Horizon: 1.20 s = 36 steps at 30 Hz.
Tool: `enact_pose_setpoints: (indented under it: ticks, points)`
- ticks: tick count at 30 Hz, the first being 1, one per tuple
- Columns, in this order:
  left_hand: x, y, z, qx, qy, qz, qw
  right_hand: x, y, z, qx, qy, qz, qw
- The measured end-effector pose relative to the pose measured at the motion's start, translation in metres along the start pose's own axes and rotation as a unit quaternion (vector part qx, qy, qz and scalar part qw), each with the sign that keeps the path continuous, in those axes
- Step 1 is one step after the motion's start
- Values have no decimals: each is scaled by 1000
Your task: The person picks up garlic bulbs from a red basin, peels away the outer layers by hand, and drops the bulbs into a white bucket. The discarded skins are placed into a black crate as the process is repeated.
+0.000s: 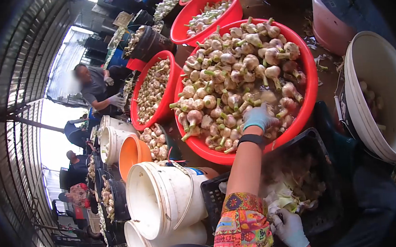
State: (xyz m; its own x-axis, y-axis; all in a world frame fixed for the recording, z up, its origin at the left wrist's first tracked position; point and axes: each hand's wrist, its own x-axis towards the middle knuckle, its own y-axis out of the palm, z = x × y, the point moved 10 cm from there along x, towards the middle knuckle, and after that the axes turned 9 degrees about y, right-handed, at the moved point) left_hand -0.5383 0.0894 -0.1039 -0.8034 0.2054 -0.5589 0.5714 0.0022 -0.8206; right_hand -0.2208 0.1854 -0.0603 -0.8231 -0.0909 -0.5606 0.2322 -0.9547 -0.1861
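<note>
My left hand [259, 118], in a pale glove below a dark wristband, reaches into a large red basin [312, 83] heaped with garlic bulbs [236, 77]. Its fingers are partly hidden among the bulbs, so their grip does not show. Just beyond the fingertips one bulb is blurred, with murky liquid around it. At the bottom, my gloved right hand [290, 231] is closed around a small dark object that I cannot make out. It lies beside pale garlic trimmings [288, 193] in a black crate [316, 138].
Left of the crate stand white buckets [141, 196] and an orange bucket [133, 153]. A white bucket [377, 60] with some bulbs stands at right. More red basins [172, 86] of garlic sit farther back. A gloved person [96, 87] works at left, others beyond.
</note>
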Motion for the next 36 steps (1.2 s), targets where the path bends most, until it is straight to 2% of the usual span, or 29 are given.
enact_pose_setpoints:
  ticks: [2, 3, 6, 7, 8, 10, 15, 17, 18, 20, 23, 24, 26, 27, 28, 29, 31, 32, 33, 34, 35, 36]
  points:
    - [-4, 4, 0, -17, -7, 12, 1000, -1, 1, 5, -19, -9, 8, 1000]
    - [1, 8, -10, 7, 46, 20, 999, 2, 2, 0, -13, -7, 6, 1000]
    - [25, 16, -32, 96, 103, -38, 989, 6, 9, -10, -12, 8, 13, 1000]
    - [30, 23, -39, 92, 118, -2, 989, 8, 11, -8, -11, -3, 18, 1000]
    - [33, 31, -38, 63, 109, 39, 991, 9, 11, -6, -10, -17, 21, 1000]
    - [40, 35, -31, 37, 76, 50, 995, 12, 10, -8, 7, -1, 33, 999]
    - [39, 40, -16, 91, 18, 117, 989, 19, 3, -30, 76, 46, 16, 996]
    - [30, 32, -7, 77, 6, 127, 989, 20, -1, -23, -20, 37, -5, 999]
    - [23, 30, -2, 61, -8, 137, 989, 16, -4, -17, -16, 35, -5, 999]
    - [24, 37, 11, 28, -6, 138, 990, 12, -2, -9, 5, 58, 61, 996]
    - [27, 33, 20, 35, 47, 53, 997, 6, -4, -4, 12, 16, 39, 999]
    - [19, 35, 24, 36, 48, 52, 997, 4, -3, -2, 13, 16, 37, 999]
    - [14, 18, 31, 63, 10, -49, 997, 3, -8, -1, 24, 29, 9, 999]
    - [5, 9, 41, 22, -13, -80, 996, 0, -12, 3, 6, -20, -32, 999]
    - [-8, -7, 44, -23, 12, -146, 989, -1, -12, -1, -9, -30, -26, 999]
    - [-24, -22, 51, -128, 42, -221, 966, -3, -13, -2, -12, -20, -8, 1000]
    - [-81, -48, 40, -256, 40, -239, 936, -9, -23, 2, 41, -22, -19, 999]
    - [-96, -37, 55, -422, 55, -285, 859, -14, -28, 5, 70, -21, -18, 997]
    - [-124, -34, 49, -499, 61, -278, 819, -18, -27, 3, 71, -28, -22, 997]
    - [-164, -38, 23, -546, 74, -288, 783, -15, -26, -1, 196, -28, -21, 980]
    - [-183, -12, 28, -615, 69, -295, 728, -10, -14, -6, 318, -31, -2, 947]
    - [-216, 7, 5, -689, 46, -270, 671, 2, -2, -22, 390, -56, -1, 919]
